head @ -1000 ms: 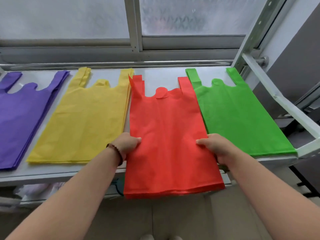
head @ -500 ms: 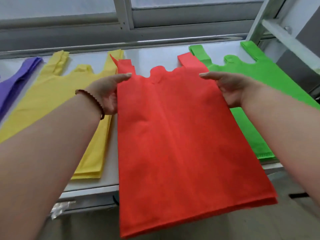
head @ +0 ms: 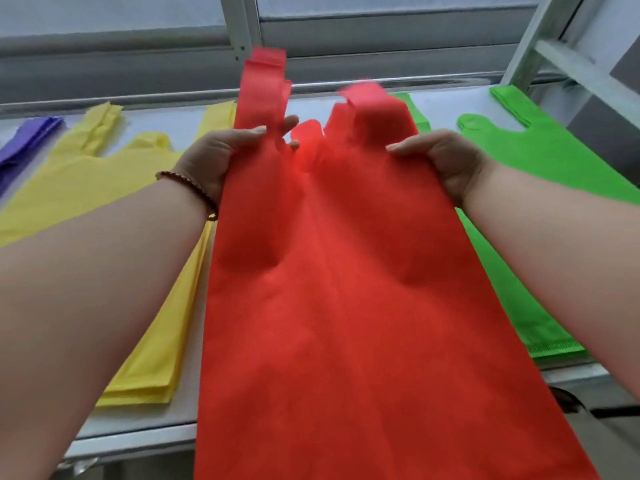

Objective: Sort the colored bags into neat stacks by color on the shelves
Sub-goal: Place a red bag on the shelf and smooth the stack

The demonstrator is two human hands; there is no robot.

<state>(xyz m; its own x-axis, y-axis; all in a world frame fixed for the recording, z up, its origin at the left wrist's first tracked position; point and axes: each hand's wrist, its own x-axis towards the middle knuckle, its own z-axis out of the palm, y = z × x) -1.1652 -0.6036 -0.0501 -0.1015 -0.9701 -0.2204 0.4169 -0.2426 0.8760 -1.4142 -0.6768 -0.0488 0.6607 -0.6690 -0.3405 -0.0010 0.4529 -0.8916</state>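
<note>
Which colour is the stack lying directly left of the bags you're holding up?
Yellow: the yellow stack lies flat on the shelf, seen clearly in the head view.

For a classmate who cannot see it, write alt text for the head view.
Two hands, left and right, grip red bags near the handles, above a white shelf. Yellow bags lie left, green bags right, purple bags far left.

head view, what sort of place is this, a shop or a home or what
Probably a stockroom or small packing workspace. A metal shelf runs under a frosted window, with flat stacks of yellow bags, green bags and purple bags. Both hands hold up red bags.
</note>
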